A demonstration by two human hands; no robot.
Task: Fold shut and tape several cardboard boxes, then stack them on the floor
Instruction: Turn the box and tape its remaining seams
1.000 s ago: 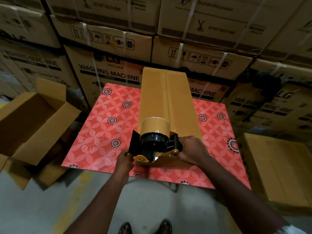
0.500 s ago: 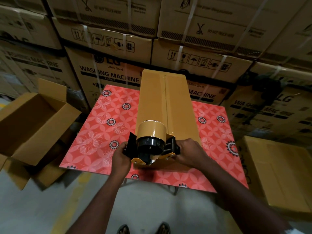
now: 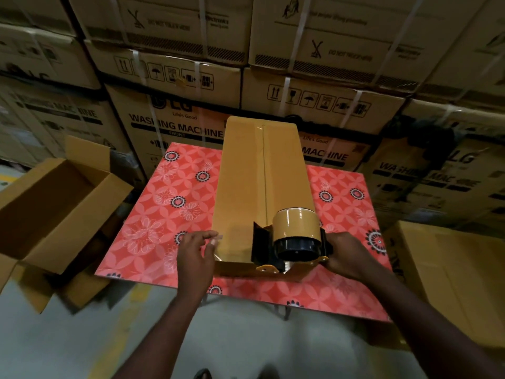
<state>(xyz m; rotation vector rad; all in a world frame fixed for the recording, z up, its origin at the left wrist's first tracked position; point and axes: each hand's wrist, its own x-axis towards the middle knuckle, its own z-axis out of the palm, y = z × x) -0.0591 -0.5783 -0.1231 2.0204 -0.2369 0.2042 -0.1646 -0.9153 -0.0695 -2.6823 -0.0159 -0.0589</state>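
Note:
A long closed cardboard box (image 3: 246, 187) lies lengthwise on the red flowered table (image 3: 169, 214), its top flaps meeting in a centre seam. My right hand (image 3: 347, 255) grips a black and yellow tape dispenser (image 3: 292, 242) with a tan tape roll, set at the box's near end on the seam. My left hand (image 3: 195, 253) hovers with fingers spread beside the box's near left corner, holding nothing.
An open empty cardboard box (image 3: 54, 209) sits on the floor at the left. A closed cardboard box (image 3: 459, 274) stands on the floor at the right. Stacked washing machine cartons (image 3: 191, 77) form a wall behind the table. Grey floor lies below.
My left hand has let go of the tape dispenser and moved left to the box's corner. The dispenser has shifted right along the near end, held by my right hand alone.

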